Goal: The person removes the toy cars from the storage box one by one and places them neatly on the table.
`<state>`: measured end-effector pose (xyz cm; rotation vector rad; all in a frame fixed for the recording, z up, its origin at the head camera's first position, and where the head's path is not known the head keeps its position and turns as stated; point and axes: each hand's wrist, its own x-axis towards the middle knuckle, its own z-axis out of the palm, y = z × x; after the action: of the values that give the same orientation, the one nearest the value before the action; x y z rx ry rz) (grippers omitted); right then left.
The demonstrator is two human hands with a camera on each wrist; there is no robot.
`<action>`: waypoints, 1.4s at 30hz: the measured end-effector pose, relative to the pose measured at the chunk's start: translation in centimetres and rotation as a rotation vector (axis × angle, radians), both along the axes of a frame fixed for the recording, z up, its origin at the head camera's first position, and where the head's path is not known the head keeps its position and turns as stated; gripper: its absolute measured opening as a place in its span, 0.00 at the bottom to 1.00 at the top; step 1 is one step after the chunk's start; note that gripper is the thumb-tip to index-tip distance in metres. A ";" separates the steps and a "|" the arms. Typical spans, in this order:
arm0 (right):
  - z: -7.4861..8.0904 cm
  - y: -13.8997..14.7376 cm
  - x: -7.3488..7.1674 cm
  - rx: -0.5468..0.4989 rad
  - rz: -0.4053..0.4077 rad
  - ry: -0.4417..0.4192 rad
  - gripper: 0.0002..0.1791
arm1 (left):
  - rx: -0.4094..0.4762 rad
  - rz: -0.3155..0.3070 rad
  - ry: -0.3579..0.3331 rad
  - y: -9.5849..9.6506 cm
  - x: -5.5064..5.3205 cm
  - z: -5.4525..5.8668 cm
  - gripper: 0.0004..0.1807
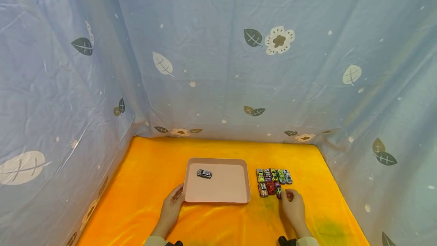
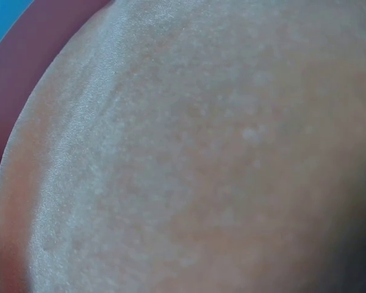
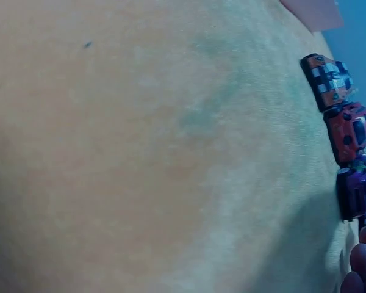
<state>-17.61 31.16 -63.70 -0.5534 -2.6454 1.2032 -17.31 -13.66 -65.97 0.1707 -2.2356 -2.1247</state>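
A shallow pink tray (image 1: 218, 202) lies flat, with one silver toy car (image 1: 204, 174) in its upper left part. My left hand (image 1: 172, 204) grips the tray's left side near the front corner, fingers along the wall. To the right of the tray stand several small toy cars in two rows. My right hand (image 1: 294, 204), thumb and index finger curled together, pinches at the purple and green toy car (image 1: 278, 190) at the right end of the front row. In the right wrist view, curled fingers (image 3: 363, 259) show just beside that purple car (image 3: 355, 192).
A red toy car (image 1: 271, 188) and a white striped one (image 1: 262, 190) complete the front row. Behind them is the back row, with a yellow-green car (image 1: 260, 175) at its left end. An orange cloth (image 1: 218, 223) covers the surface; blue patterned curtains (image 1: 218, 67) enclose it.
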 end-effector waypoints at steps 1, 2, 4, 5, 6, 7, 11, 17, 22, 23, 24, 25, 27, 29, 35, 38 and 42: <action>0.1 0.0 -0.1 -0.003 -0.011 0.017 0.19 | 0.004 0.002 0.000 0.0 0.0 0.0 0.21; 0.3 0.0 -0.2 -0.003 -0.020 0.035 0.19 | 0.008 0.004 0.000 0.0 -0.1 0.0 0.21; 0.8 -0.1 -0.5 0.003 -0.031 0.067 0.19 | 0.009 0.004 -0.001 -0.1 -0.1 -0.1 0.22; 1.0 -0.1 -0.6 0.006 -0.034 0.078 0.19 | 0.013 0.010 -0.009 -0.1 -0.1 0.0 0.21; 1.3 -0.3 -0.7 0.007 -0.032 0.083 0.19 | 0.014 0.011 -0.012 -0.1 -0.1 0.0 0.21; 1.6 -0.5 -0.9 0.008 -0.028 0.087 0.19 | 0.015 0.012 -0.013 -0.1 -0.1 0.0 0.21; 2.8 -1.9 -1.4 -0.020 0.018 0.095 0.21 | 0.018 0.015 -0.021 0.0 0.0 0.1 0.21; 3.5 -5.6 -3.0 -0.071 0.112 0.149 0.20 | 0.018 0.002 -0.019 -0.1 0.1 -0.1 0.21; 3.7 -9.1 -4.1 -0.057 0.189 0.192 0.18 | 0.035 -0.012 -0.015 -0.1 0.1 -0.2 0.22; 3.7 -9.8 -4.3 -0.049 0.204 0.193 0.18 | 0.035 -0.014 -0.015 -0.1 0.1 -0.2 0.22; 3.8 -10.5 -4.4 -0.050 0.222 0.197 0.18 | 0.040 -0.015 -0.014 -0.1 0.1 -0.1 0.22; 3.8 -11.1 -4.5 -0.053 0.242 0.202 0.18 | 0.042 -0.015 -0.015 -0.1 0.0 -0.2 0.22; 3.8 -12.4 -4.7 -0.073 0.280 0.211 0.19 | 0.046 -0.018 -0.004 -0.2 0.0 -0.2 0.22; 3.7 -13.5 -4.7 -0.092 0.314 0.219 0.20 | 0.059 -0.022 -0.007 -0.2 0.0 -0.3 0.22; 2.9 -16.3 -4.9 -0.113 0.393 0.196 0.20 | 0.063 -0.032 -0.004 -0.1 0.4 -0.4 0.23; 2.5 -17.4 -5.1 -0.102 0.434 0.185 0.21 | 0.064 -0.030 0.008 -0.1 0.5 -0.4 0.23; 2.2 -18.5 -5.2 -0.097 0.478 0.148 0.22 | 0.057 -0.034 0.011 -0.2 0.2 -0.3 0.23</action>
<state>-22.76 12.64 -61.45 0.1690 -2.6799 1.4324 -17.10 -13.91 -66.25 0.1241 -2.1894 -2.2019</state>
